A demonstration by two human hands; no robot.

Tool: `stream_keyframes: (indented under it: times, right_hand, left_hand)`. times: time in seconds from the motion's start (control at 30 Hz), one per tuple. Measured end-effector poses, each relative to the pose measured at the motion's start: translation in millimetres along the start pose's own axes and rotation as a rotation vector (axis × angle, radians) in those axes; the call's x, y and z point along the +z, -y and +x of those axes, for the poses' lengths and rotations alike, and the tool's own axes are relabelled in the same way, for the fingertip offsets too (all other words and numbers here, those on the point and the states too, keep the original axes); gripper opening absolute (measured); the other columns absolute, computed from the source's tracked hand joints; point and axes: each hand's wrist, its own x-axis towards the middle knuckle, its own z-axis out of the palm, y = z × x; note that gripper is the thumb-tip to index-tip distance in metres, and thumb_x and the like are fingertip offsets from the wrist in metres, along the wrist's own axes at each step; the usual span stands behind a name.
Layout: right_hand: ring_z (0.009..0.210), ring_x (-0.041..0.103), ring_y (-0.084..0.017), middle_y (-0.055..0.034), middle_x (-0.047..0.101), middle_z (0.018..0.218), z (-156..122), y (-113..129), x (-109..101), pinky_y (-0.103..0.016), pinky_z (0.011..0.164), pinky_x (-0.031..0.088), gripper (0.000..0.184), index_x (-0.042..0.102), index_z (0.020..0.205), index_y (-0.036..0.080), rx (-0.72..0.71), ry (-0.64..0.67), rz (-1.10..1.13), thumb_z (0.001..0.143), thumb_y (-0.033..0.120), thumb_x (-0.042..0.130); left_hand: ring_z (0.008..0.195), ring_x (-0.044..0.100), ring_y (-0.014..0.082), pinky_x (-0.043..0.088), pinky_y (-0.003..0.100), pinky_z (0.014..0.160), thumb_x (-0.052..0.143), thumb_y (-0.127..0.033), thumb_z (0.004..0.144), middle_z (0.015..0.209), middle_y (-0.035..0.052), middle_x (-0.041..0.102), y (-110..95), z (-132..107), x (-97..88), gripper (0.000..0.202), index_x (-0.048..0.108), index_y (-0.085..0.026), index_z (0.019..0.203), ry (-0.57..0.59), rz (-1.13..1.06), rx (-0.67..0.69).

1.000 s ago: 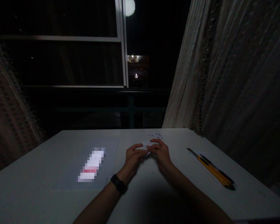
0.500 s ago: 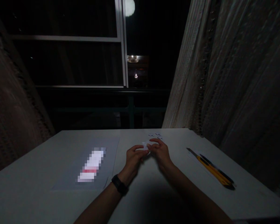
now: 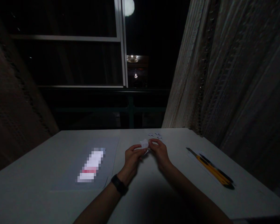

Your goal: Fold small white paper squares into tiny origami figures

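On the left of the white worktop (image 3: 32, 174), a bright thing (image 3: 91, 165) with a blurred-out face lies on a big pale sheet (image 3: 65, 179). Next comes the left hand (image 3: 132, 155), with a dark band (image 3: 119, 184) around its wrist. Its finger and thumb are close together and hold a small white paper (image 3: 144, 144) from the left side, up above the middle of the worktop. The left hand has hardly moved. The right hand (image 3: 160, 151) is the one that did something: half a second ago its thumb lay over the paper, and now its fingertips have slid back to the paper's right edge. Finger and thumb are bent in close, but it is hard to tell if they pinch the edge or just touch it. More of the paper's face shows now, so the left hand is probably doing most of the holding. Just past the right hand, little paper bits (image 3: 157, 134) with dark marks lie flat. Farther right, a yellow cutter (image 3: 211, 170) lies beside a thin dark stick (image 3: 216, 168); those have stayed put.
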Motion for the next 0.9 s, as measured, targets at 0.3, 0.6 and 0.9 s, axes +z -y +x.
stream_keyframes:
  times: [0.3, 0.6, 0.9]
  right_hand:
    - [0.044, 0.052, -0.012, 0.0062, 0.057, 0.043, -1.4, -2.2, 4.8, -0.024, 0.050, 0.039, 0.035, 0.055, 0.079, 0.018, -0.077, -0.062, -0.009, 0.052, 0.028, 0.076]
    - [0.040, 0.048, -0.010, 0.0087, 0.051, 0.039, -2.3, -4.9, 6.9, -0.022, 0.047, 0.037, 0.029, 0.055, 0.075, 0.018, -0.156, -0.081, -0.033, 0.054, 0.026, 0.073]
    - [0.051, 0.057, -0.015, 0.0012, 0.062, 0.053, 2.6, -9.0, 1.3, -0.026, 0.053, 0.042, 0.033, 0.058, 0.081, 0.017, -0.044, -0.069, -0.003, 0.058, 0.037, 0.070]
  left_hand:
    - [0.050, 0.057, 0.0108, 0.035, 0.018, 0.042, 0.080, -0.027, 0.047, 0.062, 0.0054, 0.066, 7.6, 0.8, -0.5, 0.048, 0.058, -0.010, 0.087, 0.020, 0.002, -0.010]
    - [0.054, 0.059, 0.0141, 0.036, 0.020, 0.043, 0.081, -0.025, 0.044, 0.064, 0.0074, 0.066, 10.7, 3.6, -2.0, 0.048, 0.059, -0.010, 0.083, 0.042, -0.035, -0.048]
    - [0.055, 0.059, 0.0137, 0.038, 0.020, 0.046, 0.080, -0.024, 0.047, 0.067, 0.0078, 0.067, 6.6, 2.7, -0.4, 0.049, 0.059, -0.009, 0.089, 0.017, -0.030, -0.030]
